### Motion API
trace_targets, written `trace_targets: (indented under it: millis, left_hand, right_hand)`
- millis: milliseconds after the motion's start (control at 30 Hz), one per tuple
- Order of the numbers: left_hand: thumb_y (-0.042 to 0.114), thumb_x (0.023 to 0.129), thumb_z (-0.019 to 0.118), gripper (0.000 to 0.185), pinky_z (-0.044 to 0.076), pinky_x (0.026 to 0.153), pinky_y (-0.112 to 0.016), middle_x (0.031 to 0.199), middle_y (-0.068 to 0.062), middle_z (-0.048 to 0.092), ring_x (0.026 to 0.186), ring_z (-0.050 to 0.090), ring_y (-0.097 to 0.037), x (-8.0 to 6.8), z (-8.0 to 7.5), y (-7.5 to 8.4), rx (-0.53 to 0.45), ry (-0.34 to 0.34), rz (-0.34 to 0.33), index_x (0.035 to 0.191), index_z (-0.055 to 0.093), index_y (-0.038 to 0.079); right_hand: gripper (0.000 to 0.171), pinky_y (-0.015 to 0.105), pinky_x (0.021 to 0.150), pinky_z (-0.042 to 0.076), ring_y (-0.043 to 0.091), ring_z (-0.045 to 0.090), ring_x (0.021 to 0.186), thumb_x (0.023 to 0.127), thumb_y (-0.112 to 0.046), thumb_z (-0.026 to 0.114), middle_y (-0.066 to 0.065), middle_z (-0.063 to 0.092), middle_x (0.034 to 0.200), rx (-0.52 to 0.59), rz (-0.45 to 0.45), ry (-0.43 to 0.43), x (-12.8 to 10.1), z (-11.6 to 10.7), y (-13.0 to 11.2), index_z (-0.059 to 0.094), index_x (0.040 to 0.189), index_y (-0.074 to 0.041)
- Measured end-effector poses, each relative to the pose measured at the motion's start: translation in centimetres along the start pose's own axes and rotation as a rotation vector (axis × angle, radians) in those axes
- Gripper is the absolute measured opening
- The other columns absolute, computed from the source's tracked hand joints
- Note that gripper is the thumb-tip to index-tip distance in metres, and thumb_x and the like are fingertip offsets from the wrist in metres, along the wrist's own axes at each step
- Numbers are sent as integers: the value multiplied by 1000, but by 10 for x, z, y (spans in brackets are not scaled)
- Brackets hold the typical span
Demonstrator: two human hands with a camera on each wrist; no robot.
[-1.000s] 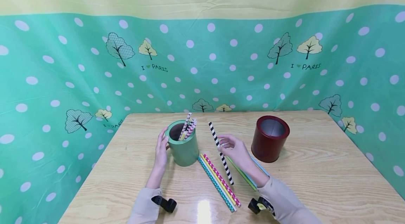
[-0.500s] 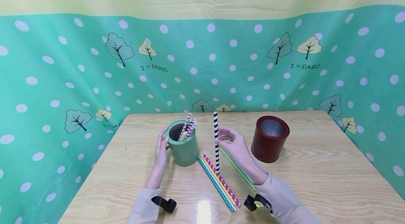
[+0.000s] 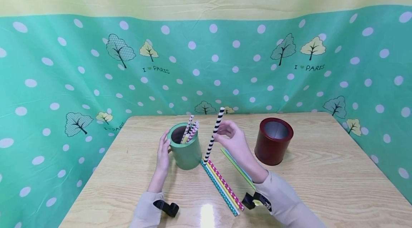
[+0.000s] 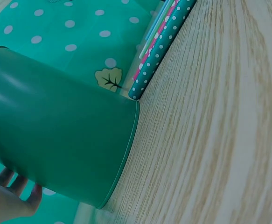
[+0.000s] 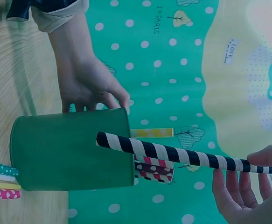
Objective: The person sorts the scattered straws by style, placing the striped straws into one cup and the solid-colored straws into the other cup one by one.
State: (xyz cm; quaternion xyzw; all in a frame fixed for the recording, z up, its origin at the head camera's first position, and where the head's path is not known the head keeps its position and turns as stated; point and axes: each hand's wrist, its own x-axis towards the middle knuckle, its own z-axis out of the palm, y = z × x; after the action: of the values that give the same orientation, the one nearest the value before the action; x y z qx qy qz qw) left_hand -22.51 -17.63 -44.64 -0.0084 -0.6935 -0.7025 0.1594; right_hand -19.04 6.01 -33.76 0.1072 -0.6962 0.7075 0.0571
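My right hand [image 3: 234, 140] pinches a black-and-white striped paper straw [image 3: 214, 136] between thumb and fingers. The straw leans, its top end tilted right, and its lower end is beside the green can [image 3: 186, 157]. In the right wrist view the straw's near end [image 5: 108, 140] overlaps the can's wall, outside its opening. My left hand [image 3: 163, 153] holds the can at its left side, thumb by the rim. Several patterned straws [image 3: 193, 131] stand inside the can, their tops above the rim, one of them yellow [image 5: 154, 132].
Pink dotted [image 3: 225, 184], yellow, white and teal dotted [image 3: 216, 182] straws lie side by side in front of the green can. A green straw [image 3: 237, 168] lies under my right forearm with a blue one, partly hidden. A dark red can [image 3: 273, 147] stands at the right.
My right hand has moved left and up with the striped straw. The straw has swung from leaning left, through upright, to leaning right, nearer the green can. My left hand stays on the can.
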Motion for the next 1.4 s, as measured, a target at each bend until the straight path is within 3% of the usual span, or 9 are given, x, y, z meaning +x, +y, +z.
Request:
trace_targets:
  millis: [433,667,1067,1400]
  left_hand:
    - [20,94,32,43,30,87,-40,132,-14,41,110,41,-21,1,-1,-2,-1,5,1,136,32,10]
    - [19,95,32,41,30,88,-39,133,-13,40,112,40,-21,-1,0,0,-18,-4,3,136,33,13]
    - [20,95,30,44,29,89,-41,135,-12,38,112,39,-19,0,-1,0,8,-16,-4,137,29,9]
    - [21,95,30,44,29,89,-42,134,-13,39,112,39,-19,0,-1,0,11,-14,-2,137,29,8]
  right_hand:
    - [29,28,75,48,12,56,83,75,6,63,7,59,89,98,-107,-8,2,12,-15,50,100,1]
    - [28,29,75,49,12,57,83,74,9,62,13,59,91,135,-147,-38,4,21,-21,49,97,3]
    - [25,29,78,47,14,56,85,73,11,60,24,57,95,160,-198,-76,9,39,-25,49,96,6]
    - [22,29,78,48,27,56,91,75,12,58,23,56,96,148,-214,-79,14,50,-15,48,93,8]
